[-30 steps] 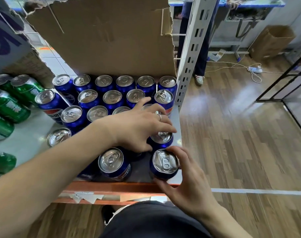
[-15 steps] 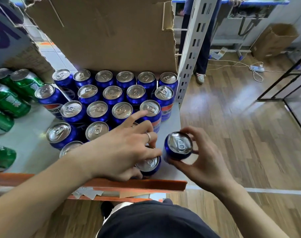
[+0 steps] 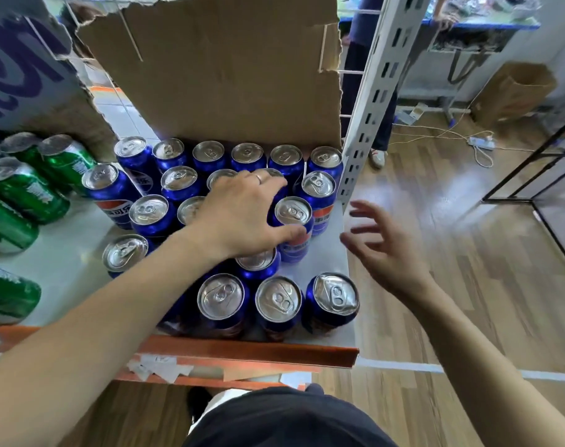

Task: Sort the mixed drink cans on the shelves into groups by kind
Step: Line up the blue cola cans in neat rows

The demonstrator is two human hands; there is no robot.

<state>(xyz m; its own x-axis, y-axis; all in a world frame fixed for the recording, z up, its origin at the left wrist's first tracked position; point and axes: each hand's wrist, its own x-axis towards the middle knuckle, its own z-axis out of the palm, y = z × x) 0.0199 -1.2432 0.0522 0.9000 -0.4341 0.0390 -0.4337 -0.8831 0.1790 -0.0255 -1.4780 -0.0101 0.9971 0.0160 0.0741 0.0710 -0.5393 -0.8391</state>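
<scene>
Shelf (image 3: 329,256) edge packed with blue cans (image 3: 277,301); right hand (image 3: 381,250) outside.

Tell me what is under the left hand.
Blue cans stand under the left hand; only slivers of their tops show at its edges. How many it covers is hidden.

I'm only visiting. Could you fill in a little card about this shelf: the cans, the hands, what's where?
place: shelf with a cardboard sheet standing at its back
blue cans: upright, packed in rows on the shelf's right part
green cans: grouped at the left
left hand: lies over the blue can tops, thumb against one can's side; grip hidden
right hand: fingers spread, holds nothing, just past the shelf's right edge
</scene>
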